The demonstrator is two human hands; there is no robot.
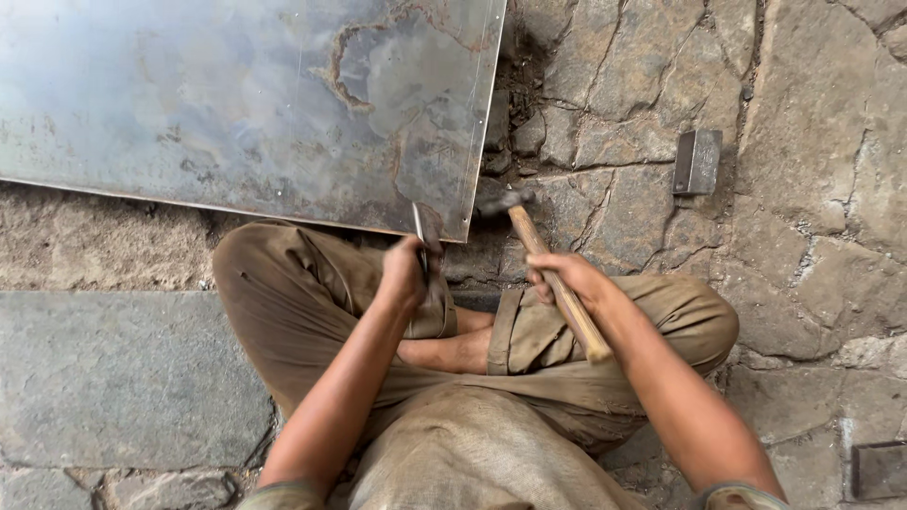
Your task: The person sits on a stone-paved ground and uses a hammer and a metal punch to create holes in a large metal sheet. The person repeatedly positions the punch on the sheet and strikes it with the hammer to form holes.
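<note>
Cracked stone paving [652,85] under a big steel sheet [255,94]. Left hand [404,274] grips a chisel [419,231] on the sheet's edge, right hand [565,276] wrapped round a wooden-handled hammer [548,264]. Small metal block [697,161] sits off to the side.

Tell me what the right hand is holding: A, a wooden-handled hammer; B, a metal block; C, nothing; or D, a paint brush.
A: the right hand has its grip around the wooden handle of a hammer, whose head sits near the corner of the metal sheet.

Head cam looks straight down (close, single view).
</note>
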